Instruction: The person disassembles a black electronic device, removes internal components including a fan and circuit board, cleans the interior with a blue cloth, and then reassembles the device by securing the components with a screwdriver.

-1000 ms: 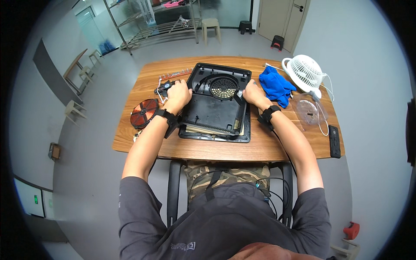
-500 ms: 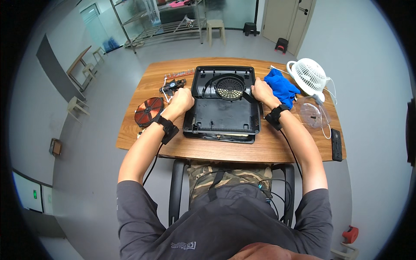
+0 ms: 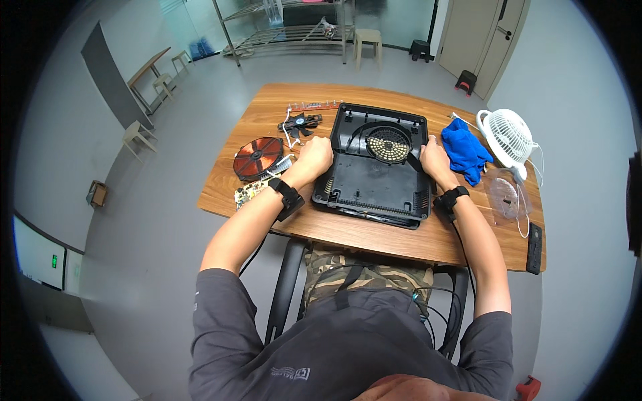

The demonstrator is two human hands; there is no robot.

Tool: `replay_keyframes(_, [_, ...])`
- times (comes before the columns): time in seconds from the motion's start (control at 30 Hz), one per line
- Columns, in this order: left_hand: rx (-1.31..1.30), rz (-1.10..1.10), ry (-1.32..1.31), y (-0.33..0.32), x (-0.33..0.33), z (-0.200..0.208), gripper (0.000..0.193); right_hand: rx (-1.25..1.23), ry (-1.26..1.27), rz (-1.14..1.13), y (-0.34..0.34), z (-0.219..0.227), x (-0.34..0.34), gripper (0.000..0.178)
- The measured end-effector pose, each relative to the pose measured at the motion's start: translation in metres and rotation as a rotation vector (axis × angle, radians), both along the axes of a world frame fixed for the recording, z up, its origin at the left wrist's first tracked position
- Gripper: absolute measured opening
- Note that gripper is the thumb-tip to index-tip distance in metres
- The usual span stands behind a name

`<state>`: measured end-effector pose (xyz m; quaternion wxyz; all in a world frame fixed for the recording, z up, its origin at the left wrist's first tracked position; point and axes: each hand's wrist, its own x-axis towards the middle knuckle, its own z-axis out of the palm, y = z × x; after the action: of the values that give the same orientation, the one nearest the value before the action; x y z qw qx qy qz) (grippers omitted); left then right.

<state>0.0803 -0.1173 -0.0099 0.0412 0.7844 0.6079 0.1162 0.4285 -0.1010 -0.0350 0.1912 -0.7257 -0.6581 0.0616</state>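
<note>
In front of me on the wooden table (image 3: 267,113) lies a black plastic appliance housing (image 3: 374,184), probably an induction cooker's bottom shell. It has a round vent grille in its far half and sits over another dark panel, whose edge shows at the near side. My left hand (image 3: 316,158) is closed on the shell's left edge. My right hand (image 3: 436,160) grips its right edge, fingers partly hidden behind the rim. Left of my left hand are a copper coil disc (image 3: 259,158), a circuit board (image 3: 253,192) and a small black fan (image 3: 300,124).
A blue cloth (image 3: 465,151) lies right of the shell, with a white basket-like appliance (image 3: 509,137) beyond it. A clear plastic piece (image 3: 506,194) and a black remote-like strip (image 3: 534,248) lie at the right. A red strip (image 3: 314,105) lies at the far edge.
My view has turned, so the table appears shifted right and slightly rotated. The gap between shell and panel at the near edge looks narrower. Both hands stay on the shell's sides.
</note>
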Motion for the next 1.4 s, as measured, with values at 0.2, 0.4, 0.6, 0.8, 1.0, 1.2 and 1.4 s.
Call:
replay_keyframes(0.2, [-0.071, 0.123, -0.103, -0.024, 0.0, 0.005, 0.033, -0.023, 0.054, 0.012, 0.0, -0.005, 0.002, 0.039])
replay_keyframes(0.4, [-0.05, 0.035, -0.215, -0.024, -0.001, -0.005, 0.031, -0.024, 0.006, 0.039, 0.002, -0.006, 0.007, 0.048])
replay_keyframes(0.6, [-0.135, 0.01, -0.161, -0.037, 0.0, 0.005, 0.033, 0.016, -0.011, 0.064, 0.007, -0.012, 0.017, 0.049])
replay_keyframes(0.8, [-0.239, 0.012, -0.171, -0.019, -0.038, 0.013, 0.05, 0.06, 0.003, 0.1, 0.01, -0.019, 0.017, 0.049])
replay_keyframes(1.0, [-0.101, 0.151, -0.22, -0.023, -0.145, 0.036, 0.043, 0.031, -0.107, 0.072, 0.013, -0.003, 0.015, 0.045])
replay_keyframes(1.2, [-0.036, 0.318, -0.222, -0.068, -0.226, 0.042, 0.037, 0.312, -0.199, 0.228, 0.017, 0.056, -0.025, 0.053])
replay_keyframes(1.4, [-0.167, 0.506, -0.246, -0.066, -0.266, 0.001, 0.037, -0.135, -0.192, 0.495, 0.019, 0.115, -0.217, 0.044])
